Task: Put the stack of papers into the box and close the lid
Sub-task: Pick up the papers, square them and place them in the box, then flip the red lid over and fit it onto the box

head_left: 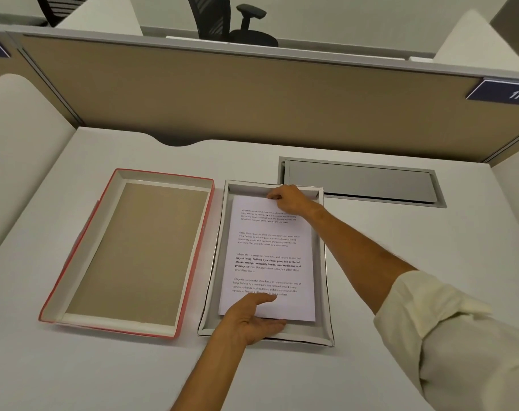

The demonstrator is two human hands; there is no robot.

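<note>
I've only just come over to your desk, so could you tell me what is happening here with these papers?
A person is setting a stack of papers into the open grey box on the desk. The left hand holds the stack's near edge, thumb on top, and the right hand holds its far edge. The stack lies inside the box walls. The red-edged lid lies inside-up beside the box, to its left, not yet put on.
</note>
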